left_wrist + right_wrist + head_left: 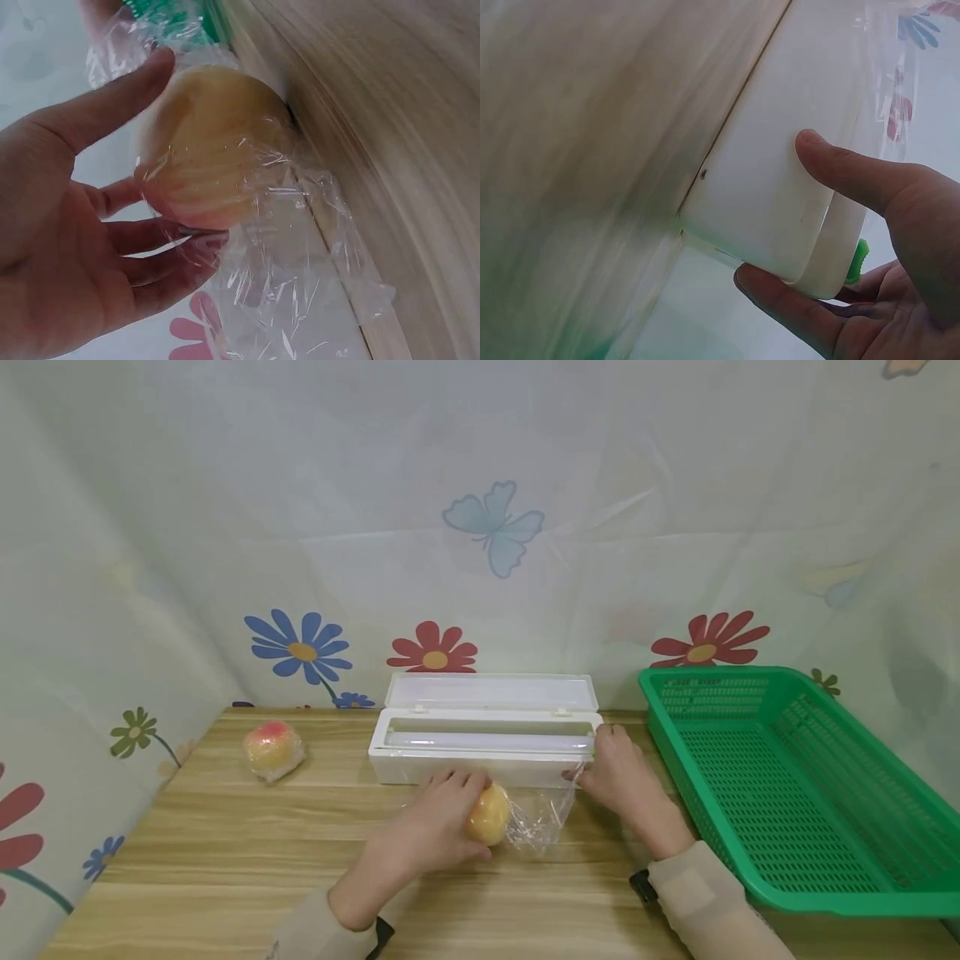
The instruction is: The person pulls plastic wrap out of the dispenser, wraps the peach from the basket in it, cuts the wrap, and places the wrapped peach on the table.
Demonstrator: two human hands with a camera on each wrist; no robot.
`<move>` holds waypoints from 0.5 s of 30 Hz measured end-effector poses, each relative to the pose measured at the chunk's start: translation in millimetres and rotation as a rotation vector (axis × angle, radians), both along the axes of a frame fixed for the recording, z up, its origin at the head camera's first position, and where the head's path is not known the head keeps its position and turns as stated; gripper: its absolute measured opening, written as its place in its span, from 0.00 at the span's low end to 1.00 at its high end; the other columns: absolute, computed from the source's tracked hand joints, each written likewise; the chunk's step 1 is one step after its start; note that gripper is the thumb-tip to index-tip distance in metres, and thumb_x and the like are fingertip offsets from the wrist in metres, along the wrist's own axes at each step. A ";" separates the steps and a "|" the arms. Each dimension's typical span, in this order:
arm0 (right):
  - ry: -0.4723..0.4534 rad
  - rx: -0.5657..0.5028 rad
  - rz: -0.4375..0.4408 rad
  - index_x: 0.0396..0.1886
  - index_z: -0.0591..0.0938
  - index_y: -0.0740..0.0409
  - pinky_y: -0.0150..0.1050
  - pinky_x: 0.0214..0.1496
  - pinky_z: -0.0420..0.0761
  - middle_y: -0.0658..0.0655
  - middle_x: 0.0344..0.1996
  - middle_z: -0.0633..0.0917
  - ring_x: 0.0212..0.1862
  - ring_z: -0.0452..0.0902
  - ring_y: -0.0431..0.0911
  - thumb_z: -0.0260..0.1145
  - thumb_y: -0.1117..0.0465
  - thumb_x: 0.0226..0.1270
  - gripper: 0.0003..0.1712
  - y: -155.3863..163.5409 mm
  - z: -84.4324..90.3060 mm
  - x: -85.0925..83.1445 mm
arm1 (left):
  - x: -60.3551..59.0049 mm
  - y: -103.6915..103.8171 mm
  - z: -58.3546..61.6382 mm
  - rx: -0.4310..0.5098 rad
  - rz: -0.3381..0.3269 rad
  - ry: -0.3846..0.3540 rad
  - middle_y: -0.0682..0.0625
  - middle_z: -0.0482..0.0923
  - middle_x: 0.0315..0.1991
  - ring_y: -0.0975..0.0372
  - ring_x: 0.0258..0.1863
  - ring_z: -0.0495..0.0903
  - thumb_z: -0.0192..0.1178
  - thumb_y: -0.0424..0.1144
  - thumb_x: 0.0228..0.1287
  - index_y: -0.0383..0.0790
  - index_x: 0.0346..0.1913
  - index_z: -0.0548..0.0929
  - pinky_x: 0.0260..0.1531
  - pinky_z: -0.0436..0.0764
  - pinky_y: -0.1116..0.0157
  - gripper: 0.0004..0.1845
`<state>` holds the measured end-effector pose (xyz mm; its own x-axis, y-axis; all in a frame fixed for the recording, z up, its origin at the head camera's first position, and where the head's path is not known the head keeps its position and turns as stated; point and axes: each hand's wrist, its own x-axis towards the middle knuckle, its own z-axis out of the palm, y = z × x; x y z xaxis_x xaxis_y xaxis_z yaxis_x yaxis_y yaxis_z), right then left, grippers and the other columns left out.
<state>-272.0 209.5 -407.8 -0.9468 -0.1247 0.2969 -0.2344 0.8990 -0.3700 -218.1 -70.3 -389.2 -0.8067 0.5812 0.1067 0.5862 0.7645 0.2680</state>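
I judge the wrapping about half done. One wrapped fruit point(273, 748) already sits on the surface point(225, 852) well to the left of the film dispenser point(487, 739). The second fruit point(489, 814) lies just in front of the dispenser, on a sheet of cling film point(542, 817) that, as far as I can see, is not yet cut from the roll; in the left wrist view the film covers only part of the fruit and trails loose below it. What looks left: severing the sheet, folding it round the fruit and setting it aside. The green basket point(787, 793), to the right of the dispenser, holds nothing.

My left hand point(435, 831) reaches in from the near edge and cups the fruit from its left side, fingers curved over the top, thumb along the near face; its grip is loose but closed round the fruit. My right hand point(617, 768) is at the dispenser's right end, thumb on the front wall, fingers curled under the end by the green cutter tab point(857, 259), its grip clasping the box to steady it.
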 end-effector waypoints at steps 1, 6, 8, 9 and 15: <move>0.006 0.001 0.003 0.46 0.74 0.80 0.61 0.39 0.82 0.71 0.36 0.77 0.36 0.80 0.66 0.86 0.55 0.48 0.40 0.4 0.0 -0.1 | -0.1 0.8 -0.1 0.003 0.007 -0.003 0.44 0.77 0.58 0.50 0.59 0.74 0.83 0.49 0.48 0.38 0.63 0.73 0.61 0.74 0.48 0.42; 0.046 0.004 0.018 0.45 0.74 0.80 0.62 0.37 0.83 0.72 0.35 0.78 0.35 0.80 0.67 0.86 0.56 0.48 0.38 1.3 0.3 0.1 | -2.5 4.5 -3.7 0.041 0.022 -0.035 0.40 0.73 0.58 0.51 0.56 0.75 0.85 0.42 0.45 0.36 0.64 0.70 0.57 0.79 0.53 0.45; 0.049 0.002 0.018 0.44 0.74 0.80 0.62 0.37 0.83 0.72 0.34 0.78 0.35 0.80 0.67 0.85 0.56 0.48 0.38 1.5 0.0 0.3 | -3.8 5.3 -5.3 0.063 0.026 -0.045 0.40 0.71 0.57 0.51 0.55 0.75 0.85 0.39 0.44 0.37 0.63 0.69 0.55 0.80 0.54 0.45; 0.051 0.002 0.017 0.44 0.74 0.80 0.62 0.36 0.83 0.72 0.34 0.78 0.35 0.80 0.67 0.85 0.56 0.48 0.38 1.6 -0.1 0.1 | -4.8 5.4 -6.4 0.069 0.025 -0.038 0.40 0.70 0.55 0.51 0.53 0.75 0.86 0.39 0.42 0.37 0.62 0.69 0.54 0.81 0.54 0.45; 0.056 0.011 0.022 0.41 0.75 0.80 0.61 0.36 0.82 0.71 0.33 0.77 0.35 0.80 0.66 0.84 0.56 0.48 0.36 2.3 -1.4 -1.2 | -9.1 5.3 -11.4 0.034 0.014 0.031 0.44 0.70 0.48 0.53 0.49 0.74 0.88 0.44 0.37 0.36 0.59 0.68 0.53 0.81 0.56 0.47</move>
